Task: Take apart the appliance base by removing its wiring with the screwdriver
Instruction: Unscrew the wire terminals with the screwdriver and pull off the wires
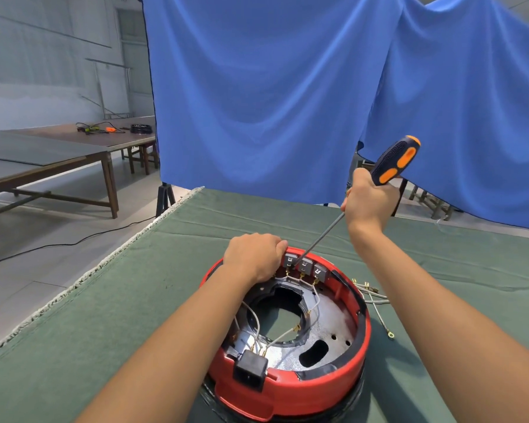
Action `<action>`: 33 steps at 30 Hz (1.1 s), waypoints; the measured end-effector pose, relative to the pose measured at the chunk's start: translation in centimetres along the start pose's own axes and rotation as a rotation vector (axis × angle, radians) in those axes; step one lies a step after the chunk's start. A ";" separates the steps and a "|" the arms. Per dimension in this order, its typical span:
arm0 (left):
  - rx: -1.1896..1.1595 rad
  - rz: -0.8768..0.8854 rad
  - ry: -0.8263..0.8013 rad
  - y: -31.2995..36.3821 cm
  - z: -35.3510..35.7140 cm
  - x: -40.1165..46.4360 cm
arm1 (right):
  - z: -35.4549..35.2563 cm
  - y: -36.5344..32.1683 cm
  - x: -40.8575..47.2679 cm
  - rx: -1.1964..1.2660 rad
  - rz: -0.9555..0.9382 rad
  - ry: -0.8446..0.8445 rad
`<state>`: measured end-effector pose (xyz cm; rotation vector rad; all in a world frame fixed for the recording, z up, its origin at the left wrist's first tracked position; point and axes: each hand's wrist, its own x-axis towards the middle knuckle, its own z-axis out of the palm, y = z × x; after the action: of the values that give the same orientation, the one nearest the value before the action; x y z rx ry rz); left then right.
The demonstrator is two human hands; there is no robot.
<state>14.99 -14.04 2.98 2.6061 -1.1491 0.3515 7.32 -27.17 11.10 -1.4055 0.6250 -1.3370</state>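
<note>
A round red appliance base point(315, 383) lies upside down on the green cloth, its metal inside and white wiring point(313, 303) exposed. Three grey switch blocks point(306, 265) sit along its far rim, and a black power socket point(250, 374) sits on the near rim. My left hand point(254, 256) grips the far-left rim beside the blocks. My right hand point(368, 201) holds a black-and-orange screwdriver point(394, 161) tilted down to the left. Its tip rests at the leftmost block, by the brass terminals.
Loose white wires with brass terminals point(374, 297) lie on the cloth right of the base. The green-covered table point(135, 300) ends at a frayed edge on the left. A blue curtain point(272, 102) hangs behind. Wooden tables point(58, 160) stand far left, with a cable on the floor.
</note>
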 end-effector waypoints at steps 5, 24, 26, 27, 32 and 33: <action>0.006 0.001 0.002 0.0 0.0 0.0 | -0.3 0.2 0.3 0.013 0.062 -0.016; -0.161 -0.076 -0.076 0.0 -1.1 -0.3 | -6.6 0.5 -6.3 0.300 -0.213 -0.121; -0.234 -0.080 -0.128 -0.2 -1.5 -0.3 | -7.0 0.4 -6.6 0.266 -0.223 -0.139; -0.257 -0.078 -0.159 -0.3 -1.7 -0.2 | -7.1 0.3 -6.8 0.252 -0.227 -0.147; -0.338 -0.102 -0.249 -0.5 -2.6 -0.4 | -7.4 -0.6 -7.5 0.215 -0.257 -0.170; -0.335 -0.113 -0.246 -0.4 -2.7 -0.6 | -7.3 -0.8 -7.7 0.214 -0.254 -0.165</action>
<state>14.62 -12.45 5.28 2.4443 -1.0231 -0.1769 -1.53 -22.45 7.62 -1.4339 0.1914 -1.4214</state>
